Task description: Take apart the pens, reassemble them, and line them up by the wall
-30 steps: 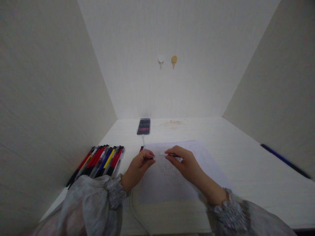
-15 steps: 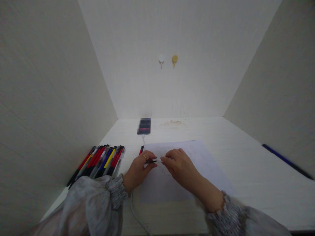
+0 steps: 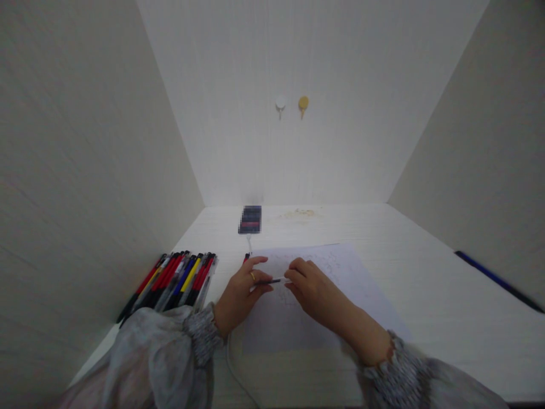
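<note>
Between both hands: thin dark pen (image 3: 269, 281)

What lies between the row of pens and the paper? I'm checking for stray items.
In the head view, the left hand sits between the pens and the paper, with a red pen just beyond it.

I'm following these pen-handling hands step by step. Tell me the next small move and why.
Probably push the two pen parts together along their shared line. The left hand and right hand each pinch one end of a thin pen held level just above the scribbled paper, fingertips nearly meeting. Whether the pen is closing or coming apart cannot be told, so this is a guess.
</note>
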The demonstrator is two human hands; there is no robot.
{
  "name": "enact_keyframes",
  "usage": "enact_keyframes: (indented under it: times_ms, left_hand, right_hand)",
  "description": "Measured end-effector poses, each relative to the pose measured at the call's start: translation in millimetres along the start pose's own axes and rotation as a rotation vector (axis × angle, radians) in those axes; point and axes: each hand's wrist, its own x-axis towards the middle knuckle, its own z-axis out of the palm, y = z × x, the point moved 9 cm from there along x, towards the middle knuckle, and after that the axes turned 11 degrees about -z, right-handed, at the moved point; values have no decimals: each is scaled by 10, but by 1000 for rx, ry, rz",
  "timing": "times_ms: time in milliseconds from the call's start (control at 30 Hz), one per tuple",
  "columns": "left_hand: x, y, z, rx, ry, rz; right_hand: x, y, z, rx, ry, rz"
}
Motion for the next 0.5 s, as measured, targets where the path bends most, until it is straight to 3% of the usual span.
enact_keyframes:
  times_ms: [167, 333, 500]
  left_hand:
    - [3, -51, 34, 81, -36, -92]
    - [0, -152, 31, -13, -26, -234]
    - [6, -204, -6, -60, 6, -272]
  right_hand:
    - [10, 35, 70, -64, -42, 25]
    - [-66, 130, 73, 259, 15, 156]
    - [-117, 243, 28, 479, 129, 234]
